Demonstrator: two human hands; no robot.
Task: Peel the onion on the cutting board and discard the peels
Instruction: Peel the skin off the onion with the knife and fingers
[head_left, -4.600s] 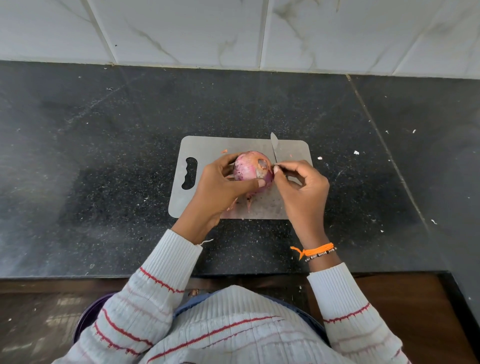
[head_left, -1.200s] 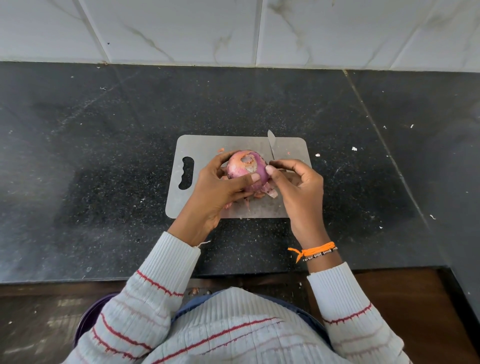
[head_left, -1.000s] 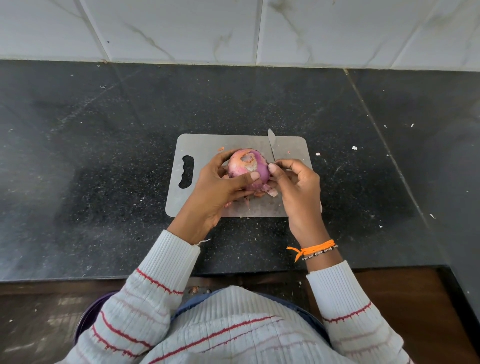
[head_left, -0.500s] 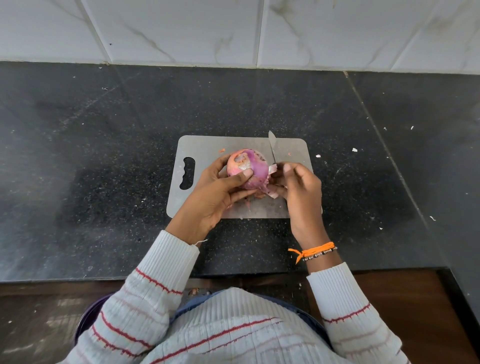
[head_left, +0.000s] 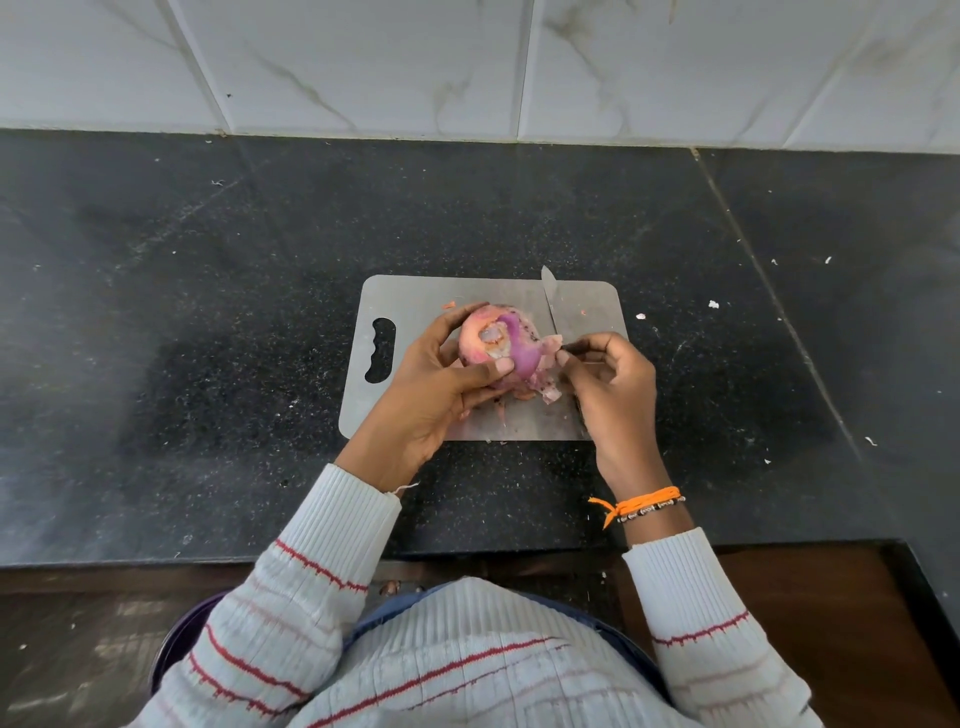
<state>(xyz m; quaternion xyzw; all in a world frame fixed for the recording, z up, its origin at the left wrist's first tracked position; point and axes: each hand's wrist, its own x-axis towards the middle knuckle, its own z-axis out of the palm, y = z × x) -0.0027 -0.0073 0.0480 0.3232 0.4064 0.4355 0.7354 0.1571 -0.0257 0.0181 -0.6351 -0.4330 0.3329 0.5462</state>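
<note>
Onion (head_left: 497, 347): one only, red-purple, held just above the grey cutting board (head_left: 415, 296), which lies flat on the black speckled surface (head_left: 208, 260). The left hand (head_left: 431, 384) grasps the onion from the left and below, its thumb laid across the near side and its fingers curled round the far side. A cut end of the onion faces up, pale with a brownish ring. The right hand (head_left: 608, 384) sits just to the right of the onion, its thumb and forefinger pinching a strip of loosened peel (head_left: 550, 345) that still hangs from the onion's right side; more loose skin droops beneath the onion toward the board. One knife (head_left: 549, 299) lies on the board behind the hands, its tip pointing away from the person and reaching just past the far edge; its handle is hidden behind the right hand. One oval handle slot is cut in the board's left end. A few small scraps of peel lie on the board, and several pale flecks dot the surface to the right. On the right wrist sit two bands: an orange thread (head_left: 641, 501) and a beaded bracelet (head_left: 652, 512). Both sleeves are white with red stripes. White marbled wall tiles (head_left: 363, 62) stand behind the surface.
</note>
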